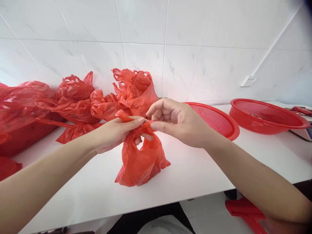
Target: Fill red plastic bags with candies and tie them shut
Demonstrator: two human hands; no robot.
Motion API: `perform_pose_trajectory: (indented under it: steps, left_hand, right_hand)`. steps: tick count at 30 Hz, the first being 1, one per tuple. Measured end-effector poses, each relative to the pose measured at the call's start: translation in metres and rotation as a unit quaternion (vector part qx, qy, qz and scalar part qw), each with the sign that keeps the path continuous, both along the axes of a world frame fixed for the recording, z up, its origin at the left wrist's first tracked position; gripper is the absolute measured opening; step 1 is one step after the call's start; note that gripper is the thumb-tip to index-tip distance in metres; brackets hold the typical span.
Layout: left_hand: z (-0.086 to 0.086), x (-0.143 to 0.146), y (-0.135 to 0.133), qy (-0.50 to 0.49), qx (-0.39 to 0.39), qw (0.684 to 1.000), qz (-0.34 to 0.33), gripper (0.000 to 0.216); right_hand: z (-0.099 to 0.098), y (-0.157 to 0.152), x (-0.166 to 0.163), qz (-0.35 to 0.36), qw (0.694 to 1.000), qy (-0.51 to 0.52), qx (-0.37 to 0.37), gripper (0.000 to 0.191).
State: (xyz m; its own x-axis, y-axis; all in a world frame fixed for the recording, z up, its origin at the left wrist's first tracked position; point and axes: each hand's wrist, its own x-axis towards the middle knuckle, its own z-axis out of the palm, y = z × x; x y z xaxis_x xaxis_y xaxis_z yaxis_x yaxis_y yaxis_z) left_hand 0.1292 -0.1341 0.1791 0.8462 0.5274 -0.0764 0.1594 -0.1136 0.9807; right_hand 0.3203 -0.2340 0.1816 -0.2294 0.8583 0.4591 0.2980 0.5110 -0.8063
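Left grip (pixel 118 132) and right grip (pixel 181 123) pinch closed on a wrinkled red plastic bag (pixel 140 164), its pouch sagging below them.

Wall tiles (pixel 143 27), a table (pixel 190 172) and red bags (pixel 141 164) (perforated baskets (pixel 258 125) are standing alongside) are suggesting a packing room or shop.

Bags (pixel 76 112): red plastic, bunched along the back edge of the table (pixel 190 169), left half
Near basket (pixel 235 130): red, perforated, by the back edge, right of the middle
Far basket (pixel 258 123): red, closer to the back right corner, dark bits inside
Wall (pixel 143 26): pale veined tiles, behind the back edge
Socket (pixel 248 81): white, low on the wall, above the far basket
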Motion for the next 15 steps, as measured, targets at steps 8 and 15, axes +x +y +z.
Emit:
perform_pose_trajectory:
  steps: [8,15]
  left_hand:
    - [-0.008,0.007,-0.009,0.100,0.334,0.937,0.017,0.018]
    - [-0.035,0.012,-0.006,0.006,0.576,0.809,0.120,0.025]
  right_hand:
    - [-0.042,0.023,-0.008,-0.048,0.996,0.045,-0.054,0.023]
    - [-0.062,0.030,-0.004,0.006,0.991,0.028,-0.130,0.024]
